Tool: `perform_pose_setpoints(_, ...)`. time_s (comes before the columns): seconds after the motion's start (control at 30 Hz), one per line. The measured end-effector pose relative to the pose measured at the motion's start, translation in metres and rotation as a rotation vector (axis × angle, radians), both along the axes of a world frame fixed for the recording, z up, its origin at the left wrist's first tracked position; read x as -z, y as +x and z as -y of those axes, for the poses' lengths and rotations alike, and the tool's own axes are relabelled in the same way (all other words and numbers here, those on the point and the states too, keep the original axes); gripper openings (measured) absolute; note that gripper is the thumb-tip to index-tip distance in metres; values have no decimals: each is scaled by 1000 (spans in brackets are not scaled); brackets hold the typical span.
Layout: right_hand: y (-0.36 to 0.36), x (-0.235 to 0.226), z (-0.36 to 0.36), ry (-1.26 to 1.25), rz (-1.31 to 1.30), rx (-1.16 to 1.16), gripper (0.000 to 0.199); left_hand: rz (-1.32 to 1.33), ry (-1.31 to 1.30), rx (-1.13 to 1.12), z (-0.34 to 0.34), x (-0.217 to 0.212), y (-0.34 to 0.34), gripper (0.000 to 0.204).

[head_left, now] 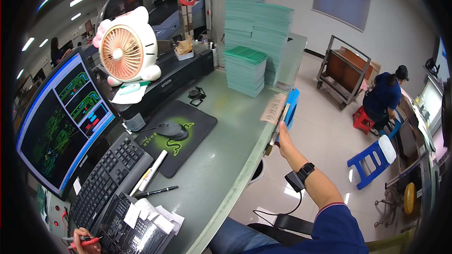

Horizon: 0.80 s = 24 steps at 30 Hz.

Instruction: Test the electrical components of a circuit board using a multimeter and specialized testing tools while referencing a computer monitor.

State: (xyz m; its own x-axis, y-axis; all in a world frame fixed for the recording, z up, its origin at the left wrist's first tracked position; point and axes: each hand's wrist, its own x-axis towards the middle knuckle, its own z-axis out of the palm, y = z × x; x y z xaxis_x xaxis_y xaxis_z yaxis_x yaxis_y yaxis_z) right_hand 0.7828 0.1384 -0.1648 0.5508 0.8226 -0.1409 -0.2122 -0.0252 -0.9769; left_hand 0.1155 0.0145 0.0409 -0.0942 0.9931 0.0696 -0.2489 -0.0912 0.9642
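Observation:
At the lower left edge, my left hand (83,242) is closed around a red test probe (88,240) with a thin metal tip. Its tip points at a dark printed circuit board (115,226) lying in front of the keyboard. White paper slips and a roll of paper (155,216) lie over the board's right side. My right hand (285,142), below a wristwatch (306,168), is raised at the table's right edge against a blue panel-like thing (292,105) with a brownish edge. Most of its fingers are hidden, so I cannot tell its grip.
A monitor (61,127), black keyboard (110,178), mouse (172,130), paint marker (151,169) and black pen (156,192) surround the work. Stacked green boards (245,70) and a fan (123,49) stand farther back. A blue stool (369,164) and a seated person (383,96) are to the right.

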Motion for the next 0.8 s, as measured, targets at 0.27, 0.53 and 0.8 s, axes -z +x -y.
perform_pose_setpoints(0.27,-30,-31,-4,-127,20,95,72,78,-236,-63,32,-27,-1,17)
perform_pose_setpoints(0.53,-80,-98,-3,287,495,123,52,-483,-544,-118,86,25,-94,27)
perform_pose_setpoints(0.8,-274,-189,-9,644,1082,-625,29,-1665,171,-388,123,-17,-66,24)
